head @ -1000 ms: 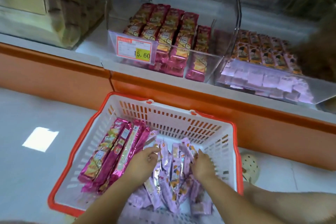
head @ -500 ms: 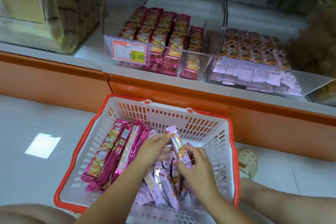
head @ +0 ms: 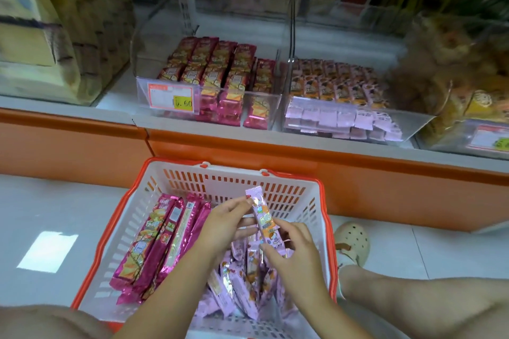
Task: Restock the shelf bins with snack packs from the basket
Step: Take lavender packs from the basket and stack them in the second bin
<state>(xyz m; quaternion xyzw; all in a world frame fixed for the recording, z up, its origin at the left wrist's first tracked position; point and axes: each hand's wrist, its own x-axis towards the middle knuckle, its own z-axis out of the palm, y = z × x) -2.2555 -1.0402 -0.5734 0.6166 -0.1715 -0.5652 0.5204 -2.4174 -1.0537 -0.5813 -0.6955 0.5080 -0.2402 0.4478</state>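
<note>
Restocking looks partly done: on the shelf (head: 115, 100) the left bin (head: 273, 110) and right bin (head: 413, 120) have room behind their rows, the basket (head: 220, 181) on the floor (head: 55, 206) holds many magenta packs (head: 154, 245) and lilac packs (head: 242, 292); left grip (head: 223, 228) and right grip (head: 296, 254) pinch one raised pack (head: 264, 217) above it

The white slotted plastic basket (head: 225, 181) has an orange-red rim. Inside it, the long magenta foil snack packs (head: 154, 245) are shiny, printed with yellow-orange pictures. The heap of slim lilac packs (head: 239, 286) shows orange prints. The raised slim lilac pack (head: 264, 217) bears an orange band. The orange-edged paper price tag (head: 170, 98) carries a yellow patch. The cream perforated clog (head: 354, 239) has a tan strap.
</note>
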